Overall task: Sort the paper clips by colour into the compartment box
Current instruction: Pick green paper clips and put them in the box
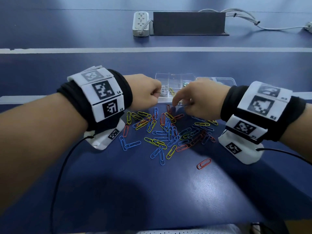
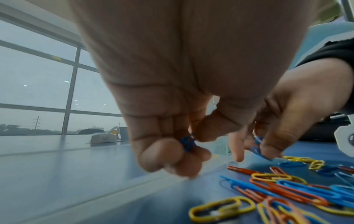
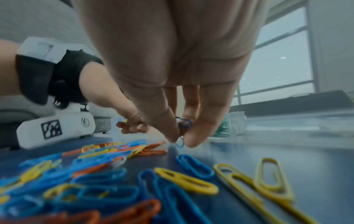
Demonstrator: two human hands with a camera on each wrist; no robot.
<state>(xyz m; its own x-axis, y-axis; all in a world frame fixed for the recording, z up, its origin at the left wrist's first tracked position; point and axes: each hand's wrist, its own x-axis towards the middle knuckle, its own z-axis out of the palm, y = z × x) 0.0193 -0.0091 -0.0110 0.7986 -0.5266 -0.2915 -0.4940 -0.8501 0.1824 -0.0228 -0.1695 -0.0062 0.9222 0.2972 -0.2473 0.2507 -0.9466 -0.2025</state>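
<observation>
A heap of blue, yellow and red paper clips (image 1: 168,130) lies on the blue table in front of a clear compartment box (image 1: 173,78). The box holds silver clips (image 1: 163,92), a yellow clip (image 1: 172,91) and green clips (image 1: 185,84) in separate cells. My left hand (image 1: 146,92) is curled into a fist at the box's near left corner and grips blue clips (image 2: 188,143). My right hand (image 1: 197,100) hovers over the heap's far edge, thumb and fingers pinching blue clips (image 3: 182,128), index finger pointing down.
The box's clear lid (image 1: 217,81) lies behind my right hand. One red clip (image 1: 204,163) lies apart, nearer me. A white power strip (image 1: 141,23), a dark panel (image 1: 189,23) and white cables (image 1: 244,17) sit at the far side of the table.
</observation>
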